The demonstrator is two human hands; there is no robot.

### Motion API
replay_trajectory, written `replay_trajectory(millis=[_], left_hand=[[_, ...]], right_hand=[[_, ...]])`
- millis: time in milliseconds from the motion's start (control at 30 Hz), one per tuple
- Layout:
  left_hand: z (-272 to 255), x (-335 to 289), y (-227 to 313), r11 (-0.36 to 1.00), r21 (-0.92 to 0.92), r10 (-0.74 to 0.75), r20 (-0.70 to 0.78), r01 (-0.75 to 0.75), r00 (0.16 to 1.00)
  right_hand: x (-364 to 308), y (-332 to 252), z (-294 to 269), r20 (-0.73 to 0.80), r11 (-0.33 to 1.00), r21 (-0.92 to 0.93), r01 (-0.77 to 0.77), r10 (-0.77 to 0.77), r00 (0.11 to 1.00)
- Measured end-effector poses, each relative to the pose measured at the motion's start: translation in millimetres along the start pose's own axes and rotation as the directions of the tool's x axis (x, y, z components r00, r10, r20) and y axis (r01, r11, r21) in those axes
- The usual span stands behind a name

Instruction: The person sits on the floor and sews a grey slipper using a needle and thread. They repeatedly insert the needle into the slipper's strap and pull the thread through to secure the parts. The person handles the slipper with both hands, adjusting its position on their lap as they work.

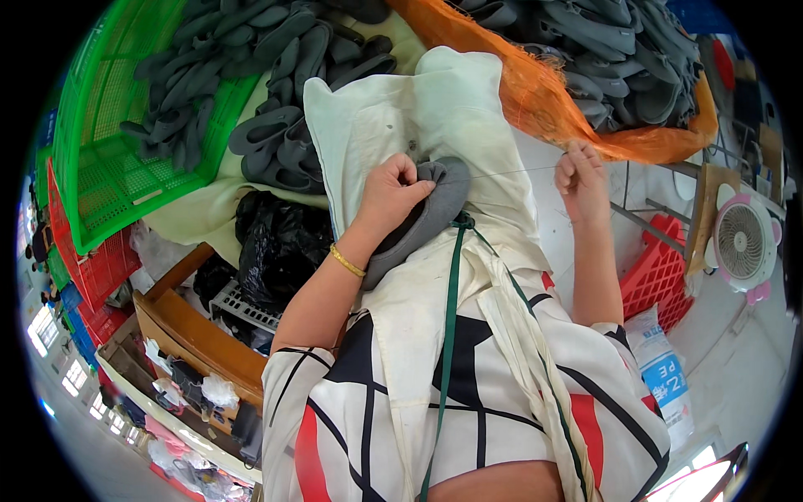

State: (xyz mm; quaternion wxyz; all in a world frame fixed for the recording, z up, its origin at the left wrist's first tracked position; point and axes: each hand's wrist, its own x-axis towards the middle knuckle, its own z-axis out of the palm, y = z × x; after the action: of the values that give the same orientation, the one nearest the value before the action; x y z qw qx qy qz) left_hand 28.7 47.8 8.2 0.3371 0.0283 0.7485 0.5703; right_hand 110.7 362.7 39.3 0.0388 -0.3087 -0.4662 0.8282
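Note:
A dark grey fabric shoe [449, 197] rests on my lap, over a pale cloth apron [456, 96]. My left hand [390, 196] is closed on the shoe's edge, thumb on top and fingers curled into its opening. From the toe end a thin thread [514, 172] runs taut to the right. At its other end my right hand [582, 177] is raised with the fingers pinched on the thread. Whether a needle sits in that pinch is too small to tell.
Grey shoes [293, 50] heap beside a tipped green crate [100, 197] at far left. An orange sack [535, 96] holds more shoes [623, 50] at far right. Black plastic bags [280, 247] lie left; a red crate [657, 280] and small fan [741, 238] stand right.

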Motion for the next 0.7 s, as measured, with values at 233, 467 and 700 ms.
replay_trajectory(millis=[233, 467, 700], left_hand=[[0.9, 0.5, -1.0, 0.995, 0.078, 0.055, -0.013, -0.054, 0.998], [4.0, -6.9, 74.3, 0.843, 0.533, 0.066, 0.034, -0.075, 0.997], [-1.5, -8.3, 49.1, 0.914, -0.168, -0.328, 0.228, 0.369, 0.917]], right_hand=[[-50.2, -90.7, 36.8, 0.432, 0.863, 0.480, 0.158, -0.389, 0.814], [-50.6, -94.2, 73.4, 0.938, 0.939, 0.325, -0.109, -0.305, 0.167], [-64.7, -69.4, 10.6, 0.751, 0.989, 0.009, -0.145, 0.089, 0.654]])
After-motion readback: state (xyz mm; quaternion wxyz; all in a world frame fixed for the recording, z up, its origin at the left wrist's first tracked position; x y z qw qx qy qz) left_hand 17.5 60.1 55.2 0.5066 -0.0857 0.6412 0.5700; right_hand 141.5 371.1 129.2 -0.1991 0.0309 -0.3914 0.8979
